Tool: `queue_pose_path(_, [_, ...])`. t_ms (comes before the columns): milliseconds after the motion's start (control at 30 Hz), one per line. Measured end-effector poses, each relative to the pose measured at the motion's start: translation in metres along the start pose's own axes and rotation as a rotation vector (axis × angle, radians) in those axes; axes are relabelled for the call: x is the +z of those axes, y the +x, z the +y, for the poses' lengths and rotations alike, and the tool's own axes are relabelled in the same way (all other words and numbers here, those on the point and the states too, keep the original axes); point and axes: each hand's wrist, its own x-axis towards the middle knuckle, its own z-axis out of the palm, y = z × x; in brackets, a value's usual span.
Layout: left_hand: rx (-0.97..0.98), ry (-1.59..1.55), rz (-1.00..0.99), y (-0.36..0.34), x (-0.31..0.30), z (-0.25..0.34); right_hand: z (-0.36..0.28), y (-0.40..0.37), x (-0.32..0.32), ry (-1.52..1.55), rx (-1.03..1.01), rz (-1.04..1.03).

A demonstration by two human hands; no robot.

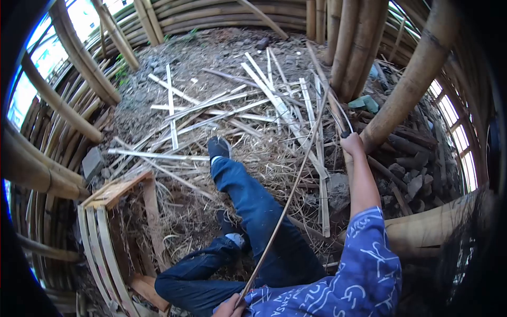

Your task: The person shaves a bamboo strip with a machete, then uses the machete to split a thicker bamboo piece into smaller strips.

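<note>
Two hands, one bamboo strip, one knife

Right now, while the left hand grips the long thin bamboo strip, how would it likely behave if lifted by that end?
The bamboo strip is long and very slender, so it would probably bend and sway beyond the left hand. It likely weighs little, being so thin.

Bamboo poles close beside right hand
</note>
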Motion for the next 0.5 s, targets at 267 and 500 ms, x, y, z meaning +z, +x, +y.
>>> queue_pose_path(267, [0.039,-0.295,-0.088,0.034,-0.023,0.047,0.0,-0.136,0.043,0.714,-0.035,-0.155])
queue_pose_path(500, [-0.027,-0.466,-0.319,0.051,-0.014,0.06,-0.001,-0.234,0.031,0.921,-0.016,-0.18])
